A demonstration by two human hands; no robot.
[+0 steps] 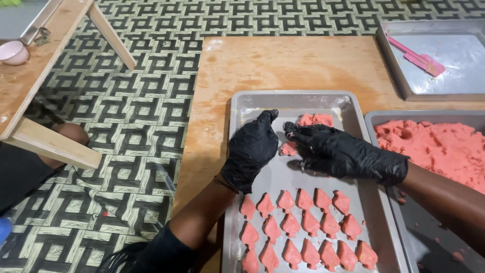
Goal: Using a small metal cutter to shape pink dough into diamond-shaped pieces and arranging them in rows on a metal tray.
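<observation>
Both my hands wear black gloves over a grey metal tray [252,103] on a low wooden table [283,63]. My left hand [251,150] is curled with its fingers together near a small pink dough piece [289,148]. My right hand [338,151] reaches leftward, fingertips at that same piece. A larger lump of pink dough [316,120] lies just beyond my right fingers. Several shaped pink dough pieces [308,227] sit in rows at the tray's near end.
A second tray [389,117] to the right holds a big mass of pink dough [439,146]. A third tray [399,81] at the back right holds a pink spatula [417,56]. A wooden bench [35,81] with a pink bowl [13,52] stands left on a patterned mat.
</observation>
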